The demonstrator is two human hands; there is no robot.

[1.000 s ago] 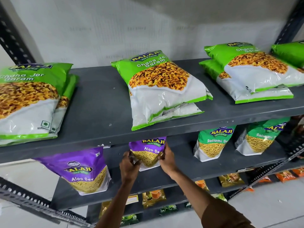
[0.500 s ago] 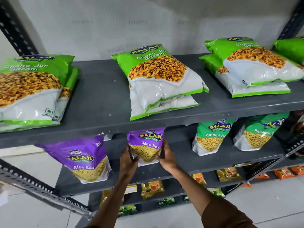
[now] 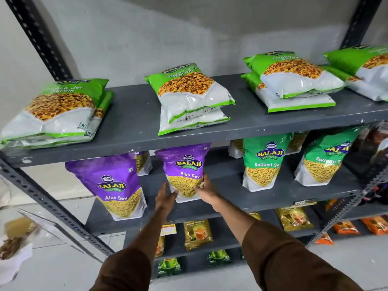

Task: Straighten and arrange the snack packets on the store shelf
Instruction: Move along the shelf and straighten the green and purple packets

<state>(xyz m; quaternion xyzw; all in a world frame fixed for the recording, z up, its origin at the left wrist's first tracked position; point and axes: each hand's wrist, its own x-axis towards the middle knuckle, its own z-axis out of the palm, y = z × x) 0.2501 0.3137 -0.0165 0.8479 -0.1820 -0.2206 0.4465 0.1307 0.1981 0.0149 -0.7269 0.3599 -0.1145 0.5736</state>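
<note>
A purple Aloo Sev packet [image 3: 183, 166] stands upright on the middle shelf [image 3: 226, 198]. My right hand [image 3: 204, 191] grips its lower right side. My left hand [image 3: 165, 197] rests flat against its lower left corner with fingers apart. A second purple Aloo Sev packet [image 3: 114, 185] stands at the left near the shelf's front edge, and another is partly hidden behind it [image 3: 142, 162]. Two green Ratlami Sev packets [image 3: 264, 162] [image 3: 326, 158] stand at the right. On the top shelf [image 3: 134, 114] lie stacks of green-and-white Chana Jor Garam packets [image 3: 189, 97].
Slotted dark metal uprights [image 3: 42, 198] frame the rack at left and right. Lower shelves hold gold tea packets [image 3: 197, 234], green tea packets [image 3: 168, 267] and orange packets [image 3: 346, 227]. A blurred snack bag [image 3: 14, 242] lies at the far left above the tiled floor.
The camera has dropped and pulled back, so more of the middle shelf shows. My left hand has loosened from the packet's side to a flat touch; my right hand still holds it.
</note>
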